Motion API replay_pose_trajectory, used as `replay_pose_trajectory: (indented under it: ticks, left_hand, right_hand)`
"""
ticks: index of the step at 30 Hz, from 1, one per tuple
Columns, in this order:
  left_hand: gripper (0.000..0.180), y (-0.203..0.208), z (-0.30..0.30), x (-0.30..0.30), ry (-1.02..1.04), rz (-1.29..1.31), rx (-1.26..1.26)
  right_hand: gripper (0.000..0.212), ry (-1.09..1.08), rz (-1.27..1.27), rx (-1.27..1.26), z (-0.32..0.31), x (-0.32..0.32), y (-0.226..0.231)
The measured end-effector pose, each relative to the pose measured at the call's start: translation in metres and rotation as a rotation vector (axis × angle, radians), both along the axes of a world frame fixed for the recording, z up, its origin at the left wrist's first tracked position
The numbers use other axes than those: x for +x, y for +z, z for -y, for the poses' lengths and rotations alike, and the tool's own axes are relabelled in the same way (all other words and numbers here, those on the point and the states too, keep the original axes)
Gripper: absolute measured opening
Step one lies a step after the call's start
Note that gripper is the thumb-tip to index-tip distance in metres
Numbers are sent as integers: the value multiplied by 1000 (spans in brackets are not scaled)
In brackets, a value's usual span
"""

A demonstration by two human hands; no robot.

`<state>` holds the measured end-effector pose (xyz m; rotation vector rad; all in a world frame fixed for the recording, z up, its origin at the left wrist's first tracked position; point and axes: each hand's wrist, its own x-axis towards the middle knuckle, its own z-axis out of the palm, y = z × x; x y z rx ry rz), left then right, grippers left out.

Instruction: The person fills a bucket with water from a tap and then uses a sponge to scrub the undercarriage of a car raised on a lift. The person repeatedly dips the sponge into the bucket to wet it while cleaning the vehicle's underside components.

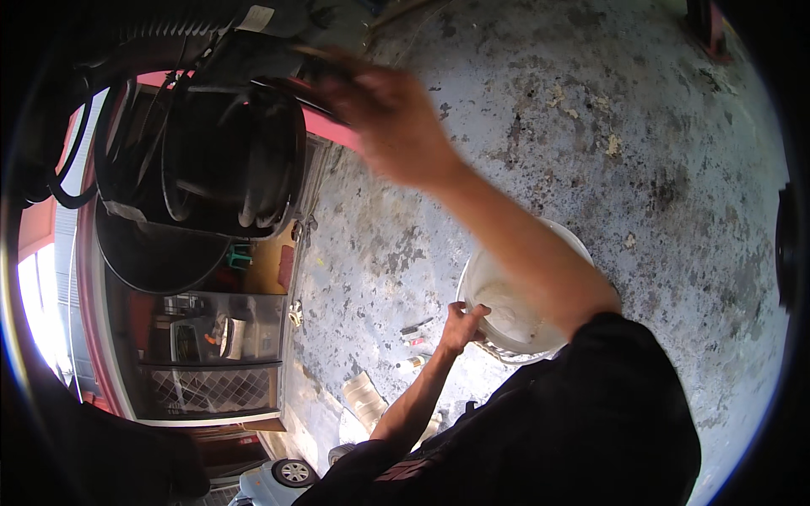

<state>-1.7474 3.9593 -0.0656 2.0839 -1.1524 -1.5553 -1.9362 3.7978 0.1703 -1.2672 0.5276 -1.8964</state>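
Note:
My left hand (463, 326) is closed on the near-left rim of a round whitish bucket (510, 324), thumb over the edge. Cloudy, greyish-white contents or residue show inside. My right forearm crosses above the bucket and hides part of it. Up and to the left, my right hand (392, 126) is raised, blurred by motion. Its fingers curl round a dark, slender thing whose kind I cannot make out. Close by on the left hangs a large black part (232, 160) with a rounded edge, and dark hoses and cables run round it.
Worn grey-blue floor (540, 110) with peeling patches spreads around. Small tubes and bottles (411, 363) lie left of the bucket, beside a flattened cardboard piece (364, 396). Further left are a window front (211, 329) and a green stool (240, 255). A light-blue car (266, 487) shows lower left.

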Motion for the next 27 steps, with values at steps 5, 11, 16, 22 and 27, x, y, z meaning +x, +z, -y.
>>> replay_pose_trajectory:
  ticks: [5,11,16,22,27]
  left_hand:
    - [64,-29,-3,79,-368,-298,-332]
    - [63,-16,3,69,-336,-225,-249]
    - [62,-17,0,62,-310,-213,-254]
    - [61,-17,-3,51,-284,-191,-229]
    - [60,-14,0,31,-221,-149,-167]
  right_hand:
    - [41,-368,248,-245,-60,76,16]
    - [44,-227,340,-235,-33,66,25]
    - [42,-422,224,-327,-52,88,7]
    - [41,-381,163,-315,-72,97,-10]
    - [43,-305,128,-204,-50,63,-58]
